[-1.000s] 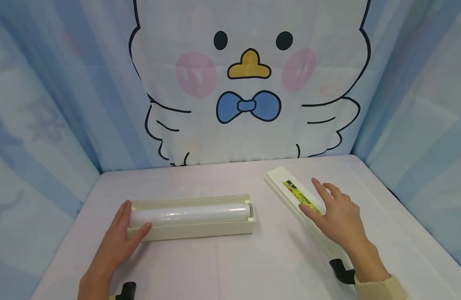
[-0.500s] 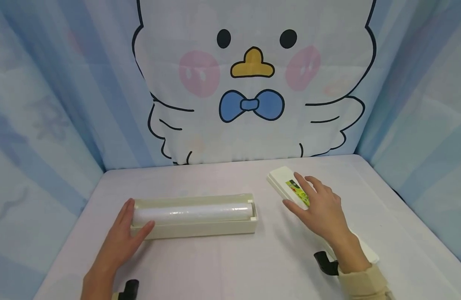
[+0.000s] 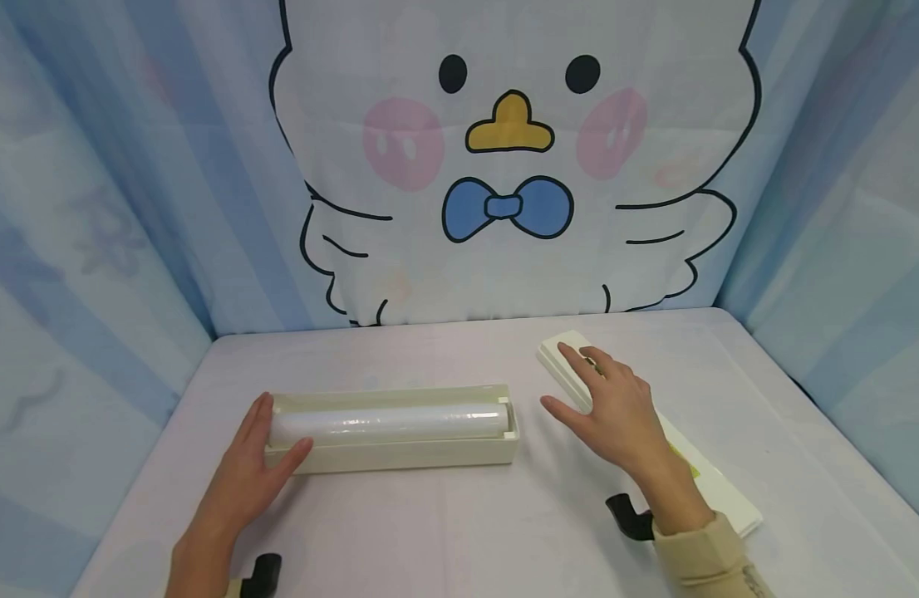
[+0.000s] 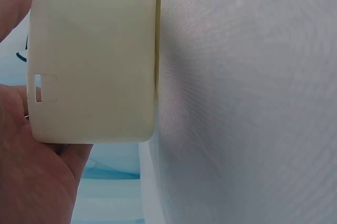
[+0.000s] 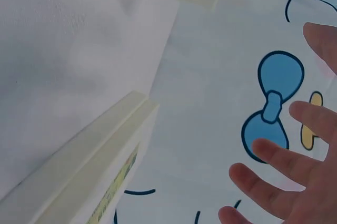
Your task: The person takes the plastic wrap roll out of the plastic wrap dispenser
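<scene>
Behind the right hand point(image 3: 616, 415) we see a beige sleeve point(image 3: 706, 544) ending at the wrist, with a faint darker marking point(image 3: 754, 578) farther up the forearm and a bent black piece point(image 3: 630, 518) jutting out on the thumb side. Behind the left hand point(image 3: 244, 477) we see a similar black fitting point(image 3: 265, 575), also thumb-side, beside a sliver of beige cuff point(image 3: 234, 589).

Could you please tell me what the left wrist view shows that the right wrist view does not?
Left wrist only: the left hand and a small rectangular slot in the cream oblong plastic box.

Right wrist only: the right hand, the printed blue bow tie, and the long white plastic cover with its yellow-green label.

Both show part of that box and the white cloth-covered table.
</scene>
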`<state>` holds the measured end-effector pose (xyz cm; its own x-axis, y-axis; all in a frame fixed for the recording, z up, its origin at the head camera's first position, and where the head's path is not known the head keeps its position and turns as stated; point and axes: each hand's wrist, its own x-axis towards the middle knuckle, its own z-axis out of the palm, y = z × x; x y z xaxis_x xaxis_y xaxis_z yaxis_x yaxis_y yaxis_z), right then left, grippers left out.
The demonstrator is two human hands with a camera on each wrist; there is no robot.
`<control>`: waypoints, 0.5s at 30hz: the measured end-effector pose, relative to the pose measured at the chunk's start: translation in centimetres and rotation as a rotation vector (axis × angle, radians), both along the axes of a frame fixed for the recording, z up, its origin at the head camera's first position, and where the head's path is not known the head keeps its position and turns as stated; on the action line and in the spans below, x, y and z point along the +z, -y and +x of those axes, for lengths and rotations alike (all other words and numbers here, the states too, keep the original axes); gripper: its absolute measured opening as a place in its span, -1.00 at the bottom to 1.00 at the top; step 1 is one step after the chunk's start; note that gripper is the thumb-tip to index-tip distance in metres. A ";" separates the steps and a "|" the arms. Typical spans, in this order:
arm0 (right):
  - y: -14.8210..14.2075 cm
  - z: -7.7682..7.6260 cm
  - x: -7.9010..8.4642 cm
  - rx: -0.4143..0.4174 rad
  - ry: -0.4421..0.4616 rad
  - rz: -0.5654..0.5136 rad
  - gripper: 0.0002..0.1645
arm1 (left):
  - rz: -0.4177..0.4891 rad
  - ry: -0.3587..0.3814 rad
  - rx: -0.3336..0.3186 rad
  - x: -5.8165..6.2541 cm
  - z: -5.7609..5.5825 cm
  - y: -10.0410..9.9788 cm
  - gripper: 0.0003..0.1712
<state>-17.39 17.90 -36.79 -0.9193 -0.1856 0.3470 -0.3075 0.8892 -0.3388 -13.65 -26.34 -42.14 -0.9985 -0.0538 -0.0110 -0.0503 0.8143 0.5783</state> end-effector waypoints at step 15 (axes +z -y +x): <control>2.3 -0.6 -0.3 0.063 0.029 0.002 -0.14 | 0.012 -0.030 -0.007 -0.1 0.1 0.0 0.21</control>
<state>-17.97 15.57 -37.10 -0.9154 -0.2443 0.3199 -0.3532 0.8688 -0.3470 -13.57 -26.38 -42.21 -0.9987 -0.0468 0.0179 -0.0273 0.8073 0.5895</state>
